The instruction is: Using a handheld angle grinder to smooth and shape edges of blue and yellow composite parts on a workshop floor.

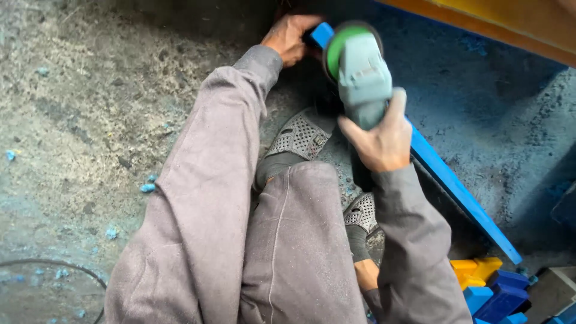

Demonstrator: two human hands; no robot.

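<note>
Grinding the far end of a blue strip while crouched on the floor.

Head view: the right hand (381,141) is wrapped tight around the body of a grey angle grinder (362,75), fingers closed on its housing, the green-backed disc set against the far end of a long blue strip (459,192) that runs slantwise from upper middle to lower right over the dusty concrete floor (78,120). The left hand (289,37) is clamped on that end of the strip, just beside the disc, bracing it. Judging by this, the cut or trim at the strip's tip is under way; it calls for a firm brace and fingers kept off the disc. Grey perforated shoes (303,135) sit beneath the tool; blue and orange blocks (492,285) lie at lower right.
</note>
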